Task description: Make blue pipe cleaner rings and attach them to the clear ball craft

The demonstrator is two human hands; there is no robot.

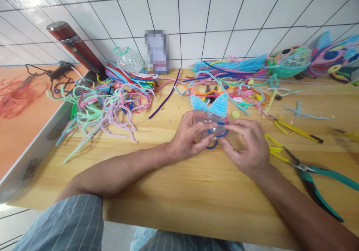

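My left hand (185, 137) is closed around a small clear plastic ball (215, 118). Two light blue pointed pieces (220, 106), wound from pipe cleaner, stand up at the ball's far side. Against its near side lies a dark blue pipe cleaner ring (224, 134). The thumb and fingers of my right hand (249, 144) pinch the ring's right edge. Just below the ball shows a second dark blue loop (212, 145), partly covered by my left fingers. A bit of pink peeks out near my right fingertips.
Loose pipe cleaners (103, 105) heap up on the left, with a light blue bundle (232, 64) along the wall. Green-handled pliers (304, 168) and a yellow cutter (300, 130) lie right. Decorated balls (291, 62) stand at back right, and a red-brown flask (75, 45) at back left.
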